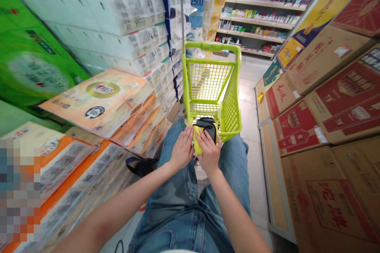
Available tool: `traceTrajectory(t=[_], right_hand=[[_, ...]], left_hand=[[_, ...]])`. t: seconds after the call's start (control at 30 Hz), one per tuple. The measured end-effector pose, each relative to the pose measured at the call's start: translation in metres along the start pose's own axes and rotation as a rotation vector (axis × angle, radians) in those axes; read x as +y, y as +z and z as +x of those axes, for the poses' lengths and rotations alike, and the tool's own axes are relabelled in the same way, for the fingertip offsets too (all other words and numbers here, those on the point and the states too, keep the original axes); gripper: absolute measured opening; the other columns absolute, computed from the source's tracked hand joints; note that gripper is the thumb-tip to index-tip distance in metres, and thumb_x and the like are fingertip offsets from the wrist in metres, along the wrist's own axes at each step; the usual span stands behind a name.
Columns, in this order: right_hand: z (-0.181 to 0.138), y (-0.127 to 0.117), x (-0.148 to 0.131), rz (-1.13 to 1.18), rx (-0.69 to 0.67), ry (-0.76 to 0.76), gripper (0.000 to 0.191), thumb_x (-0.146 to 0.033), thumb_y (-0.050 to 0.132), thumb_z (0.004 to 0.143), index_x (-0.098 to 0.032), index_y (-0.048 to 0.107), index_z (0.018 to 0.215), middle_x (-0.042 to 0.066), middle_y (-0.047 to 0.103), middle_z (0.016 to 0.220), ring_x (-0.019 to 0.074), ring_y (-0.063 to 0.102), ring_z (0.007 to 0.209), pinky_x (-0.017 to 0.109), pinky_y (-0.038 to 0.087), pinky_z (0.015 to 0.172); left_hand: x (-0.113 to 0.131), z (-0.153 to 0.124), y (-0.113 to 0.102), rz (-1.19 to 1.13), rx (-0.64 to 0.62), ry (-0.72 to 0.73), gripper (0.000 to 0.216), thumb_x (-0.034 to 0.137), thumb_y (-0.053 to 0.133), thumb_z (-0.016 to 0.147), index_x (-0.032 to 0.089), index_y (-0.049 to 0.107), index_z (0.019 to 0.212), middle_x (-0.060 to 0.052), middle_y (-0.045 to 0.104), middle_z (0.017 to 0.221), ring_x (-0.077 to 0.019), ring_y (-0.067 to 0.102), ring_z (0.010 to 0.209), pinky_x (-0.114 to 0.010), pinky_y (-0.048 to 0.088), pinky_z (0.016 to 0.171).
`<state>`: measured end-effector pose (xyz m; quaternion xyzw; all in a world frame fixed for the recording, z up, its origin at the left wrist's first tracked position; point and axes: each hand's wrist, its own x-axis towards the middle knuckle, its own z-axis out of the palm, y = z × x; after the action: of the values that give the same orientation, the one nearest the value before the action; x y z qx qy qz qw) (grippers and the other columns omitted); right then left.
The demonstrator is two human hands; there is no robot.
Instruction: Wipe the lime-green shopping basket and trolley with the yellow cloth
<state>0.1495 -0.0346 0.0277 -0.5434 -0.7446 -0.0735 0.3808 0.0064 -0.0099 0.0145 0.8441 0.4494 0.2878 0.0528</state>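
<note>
Between my knees, my two hands meet on a soft-looking yellow and black bundle [197, 147], whose exact kind I cannot make out. My right hand [209, 151] wraps over it with bent fingers, and its black part shows beyond the fingertips. On the other side my left hand [182, 147] presses against the yellow edge, fingers close together and fairly straight; its thumb side meets the right hand. Just beyond the bundle stands a lime-green plastic shopping basket [230, 116] with a grid of holes and a long metal pull handle [182, 12]. Its near rim is partly behind the bundle.
Stacked tissue packs [118, 43] rise on the left, with orange packs [103, 95] jutting out near my left knee. Cardboard cartons [323, 189] line the right side. Beyond the basket are shelves [261, 19] of small goods and a tiled floor [251, 116].
</note>
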Motion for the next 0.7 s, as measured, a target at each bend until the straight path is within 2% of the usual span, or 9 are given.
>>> traceTrajectory(t=[0.13,0.27,0.37,0.43,0.53,0.7], right_hand=[[-0.009,-0.030,0.044,-0.042,-0.065,-0.055,0.055,-0.007,0.049,0.083,-0.029,0.056,0.134,0.002,0.063,0.135,0.0191,0.055,0.130,0.045,0.011,0.120],[-0.017,-0.059,0.099,-0.129,0.004,0.011,0.049,-0.010,0.050,0.084,-0.028,0.060,0.129,0.004,0.064,0.134,0.0207,0.056,0.129,0.046,0.014,0.119],[-0.018,-0.065,0.118,-0.157,0.082,0.074,0.043,-0.012,0.049,0.085,-0.028,0.064,0.122,0.004,0.067,0.130,0.0215,0.060,0.125,0.047,0.017,0.118],[-0.017,-0.059,0.111,-0.171,0.138,0.143,0.044,-0.011,0.048,0.084,-0.027,0.064,0.122,0.005,0.067,0.130,0.0227,0.060,0.125,0.048,0.019,0.117],[-0.015,-0.040,0.074,-0.169,0.147,0.200,0.052,-0.009,0.046,0.083,-0.025,0.059,0.130,0.008,0.062,0.136,0.0243,0.055,0.130,0.050,0.020,0.116],[-0.006,-0.004,0.004,-0.048,0.027,0.104,0.054,-0.009,0.047,0.084,-0.027,0.056,0.133,0.005,0.062,0.137,0.0219,0.051,0.133,0.048,0.014,0.119]], left_hand=[[0.001,0.000,0.003,0.014,0.031,-0.004,0.065,0.025,0.035,0.100,0.017,0.006,0.157,-0.013,0.023,0.162,-0.0232,0.016,0.152,-0.047,0.026,0.120],[0.001,0.001,0.005,0.016,0.031,0.007,0.065,0.025,0.035,0.100,0.017,0.004,0.157,-0.013,0.023,0.162,-0.0230,0.016,0.152,-0.047,0.026,0.120],[0.001,0.001,0.006,0.019,0.033,0.007,0.065,0.024,0.035,0.100,0.016,0.004,0.157,-0.013,0.022,0.162,-0.0230,0.015,0.152,-0.047,0.025,0.121],[0.001,0.001,0.007,0.025,0.034,0.004,0.066,0.024,0.036,0.100,0.016,0.004,0.157,-0.013,0.022,0.162,-0.0229,0.014,0.152,-0.047,0.025,0.121],[0.001,0.000,0.006,0.027,0.036,-0.002,0.066,0.023,0.036,0.100,0.016,0.004,0.157,-0.013,0.022,0.162,-0.0224,0.014,0.152,-0.046,0.025,0.121],[-0.001,-0.001,0.003,0.014,0.022,0.001,0.066,0.024,0.035,0.099,0.016,0.003,0.157,-0.013,0.022,0.162,-0.0233,0.015,0.152,-0.047,0.026,0.120]])
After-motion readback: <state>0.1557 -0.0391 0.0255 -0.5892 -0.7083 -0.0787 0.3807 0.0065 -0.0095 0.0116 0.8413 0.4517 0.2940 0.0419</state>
